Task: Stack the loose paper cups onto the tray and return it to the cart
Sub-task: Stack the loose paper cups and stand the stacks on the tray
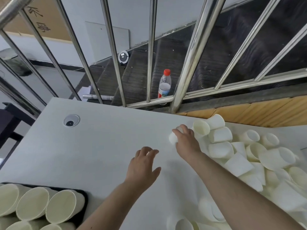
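Head view: your right hand was clamped on one paper cup by the pile at the table right edge; left hand spread, empty. Cup looked light & crushable, so grip sidewall gently. Tray sat near-left corner.

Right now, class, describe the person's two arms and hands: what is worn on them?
Both forearms are bare: no sleeves show in the picture. The left hand and the right hand wear no gloves, and no rings, watch or bracelet can be seen on the fingers or wrists.
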